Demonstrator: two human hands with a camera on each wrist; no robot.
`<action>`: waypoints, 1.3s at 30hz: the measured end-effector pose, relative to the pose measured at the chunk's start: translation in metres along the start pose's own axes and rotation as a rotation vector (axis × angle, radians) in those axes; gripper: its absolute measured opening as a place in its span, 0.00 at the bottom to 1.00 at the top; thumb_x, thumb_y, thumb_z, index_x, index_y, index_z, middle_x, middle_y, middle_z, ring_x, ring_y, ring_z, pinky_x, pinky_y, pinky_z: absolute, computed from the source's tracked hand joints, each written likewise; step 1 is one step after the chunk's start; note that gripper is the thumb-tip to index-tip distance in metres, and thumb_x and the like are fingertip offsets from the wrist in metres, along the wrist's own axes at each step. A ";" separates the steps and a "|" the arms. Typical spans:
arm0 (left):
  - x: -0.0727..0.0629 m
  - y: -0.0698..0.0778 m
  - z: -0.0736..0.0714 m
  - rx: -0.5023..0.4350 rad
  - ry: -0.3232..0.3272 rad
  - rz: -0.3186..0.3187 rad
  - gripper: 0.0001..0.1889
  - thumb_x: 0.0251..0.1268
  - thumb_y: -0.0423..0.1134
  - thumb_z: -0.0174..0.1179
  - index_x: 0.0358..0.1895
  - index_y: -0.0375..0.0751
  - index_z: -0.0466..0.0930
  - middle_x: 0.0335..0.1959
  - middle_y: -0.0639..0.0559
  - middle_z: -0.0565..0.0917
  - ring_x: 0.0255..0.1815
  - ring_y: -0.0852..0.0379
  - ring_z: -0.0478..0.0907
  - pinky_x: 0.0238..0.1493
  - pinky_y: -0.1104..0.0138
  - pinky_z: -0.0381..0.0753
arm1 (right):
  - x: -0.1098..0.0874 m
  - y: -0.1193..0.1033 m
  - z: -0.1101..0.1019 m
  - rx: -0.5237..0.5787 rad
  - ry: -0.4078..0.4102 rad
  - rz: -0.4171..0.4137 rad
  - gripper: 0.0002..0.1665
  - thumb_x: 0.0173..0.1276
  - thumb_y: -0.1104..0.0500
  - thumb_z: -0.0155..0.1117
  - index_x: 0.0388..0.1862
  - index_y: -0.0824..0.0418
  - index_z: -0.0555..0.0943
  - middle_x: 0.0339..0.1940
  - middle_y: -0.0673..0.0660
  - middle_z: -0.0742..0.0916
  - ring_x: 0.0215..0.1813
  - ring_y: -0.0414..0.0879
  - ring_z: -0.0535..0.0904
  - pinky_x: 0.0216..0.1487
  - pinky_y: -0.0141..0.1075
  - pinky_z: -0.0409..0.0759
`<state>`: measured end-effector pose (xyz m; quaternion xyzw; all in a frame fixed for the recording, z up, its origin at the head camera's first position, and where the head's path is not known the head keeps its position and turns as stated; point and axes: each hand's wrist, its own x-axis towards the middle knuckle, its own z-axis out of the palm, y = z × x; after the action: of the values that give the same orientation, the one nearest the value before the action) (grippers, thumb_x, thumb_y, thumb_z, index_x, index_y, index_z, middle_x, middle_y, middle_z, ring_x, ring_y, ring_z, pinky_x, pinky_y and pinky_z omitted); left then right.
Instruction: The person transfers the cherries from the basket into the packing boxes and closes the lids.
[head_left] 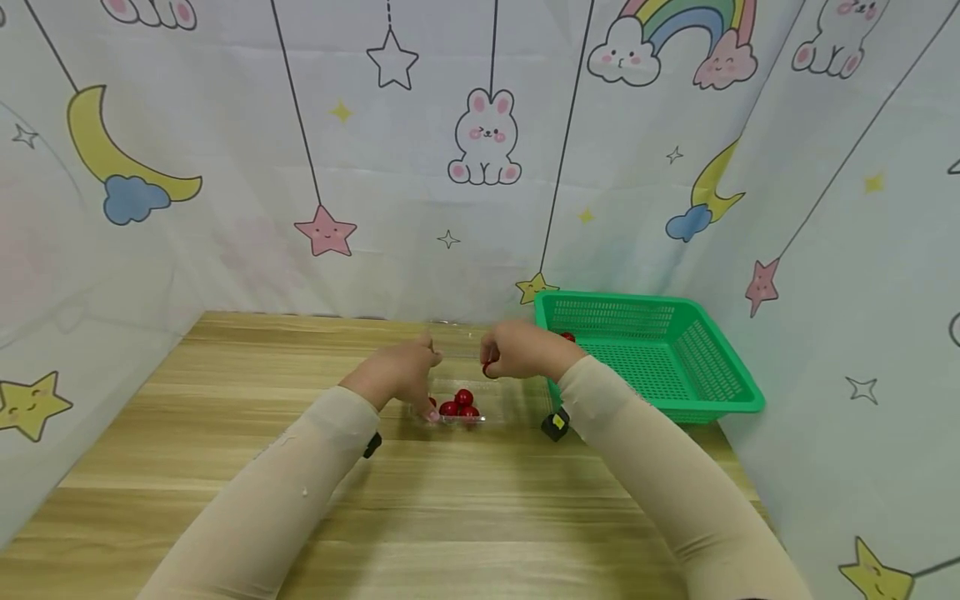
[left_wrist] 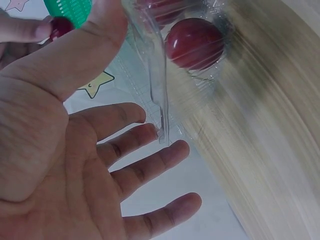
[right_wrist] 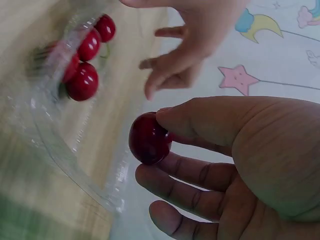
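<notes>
A clear plastic box [head_left: 517, 404] with several red cherries [head_left: 464, 398] at its left end stands on the table. My left hand [head_left: 397, 371] is at the box's left side, thumb by the front edge and fingers toward the back. In the left wrist view its fingers [left_wrist: 150, 167] are spread and fairly straight beside the clear rim. My right hand [head_left: 525, 348] is raised over the right part of the box. Between thumb and fingers it pinches one dark red cherry [right_wrist: 149, 139], clear of the others.
A green plastic basket [head_left: 720, 350] stands right of the box, with a cherry [head_left: 567, 337] visible near its left side, partly hidden by my right hand. The wooden table [head_left: 450, 517] ends at a patterned cloth [head_left: 405, 275] behind and at the right.
</notes>
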<state>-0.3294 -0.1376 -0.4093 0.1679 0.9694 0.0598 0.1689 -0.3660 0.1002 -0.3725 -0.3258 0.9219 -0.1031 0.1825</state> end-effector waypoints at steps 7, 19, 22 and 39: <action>0.004 -0.002 0.001 0.002 0.001 0.011 0.61 0.53 0.61 0.91 0.89 0.43 0.70 0.87 0.40 0.67 0.80 0.40 0.80 0.73 0.42 0.86 | 0.014 -0.008 0.024 -0.029 -0.049 -0.033 0.01 0.79 0.61 0.77 0.43 0.56 0.93 0.42 0.50 0.94 0.43 0.42 0.87 0.51 0.41 0.90; 0.005 -0.003 0.002 0.017 0.010 0.019 0.62 0.52 0.62 0.91 0.89 0.44 0.70 0.90 0.38 0.65 0.81 0.39 0.79 0.73 0.41 0.86 | 0.027 -0.011 0.048 -0.099 -0.046 -0.050 0.03 0.75 0.60 0.79 0.39 0.57 0.93 0.36 0.49 0.92 0.38 0.41 0.82 0.49 0.40 0.89; 0.004 -0.002 0.003 0.015 0.012 0.019 0.61 0.53 0.62 0.90 0.89 0.44 0.70 0.90 0.39 0.66 0.81 0.39 0.79 0.73 0.41 0.86 | 0.031 -0.012 0.052 -0.109 -0.039 -0.059 0.03 0.76 0.60 0.79 0.41 0.58 0.93 0.37 0.49 0.92 0.40 0.41 0.83 0.52 0.41 0.89; 0.005 -0.001 0.001 -0.021 -0.003 0.014 0.62 0.53 0.60 0.91 0.90 0.42 0.68 0.91 0.37 0.63 0.82 0.36 0.77 0.76 0.43 0.85 | 0.023 -0.015 0.041 -0.016 -0.049 -0.009 0.07 0.84 0.54 0.73 0.49 0.56 0.92 0.49 0.54 0.94 0.50 0.48 0.89 0.60 0.49 0.91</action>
<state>-0.3336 -0.1373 -0.4124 0.1731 0.9672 0.0712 0.1715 -0.3576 0.0713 -0.4116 -0.3340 0.9165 -0.0884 0.2019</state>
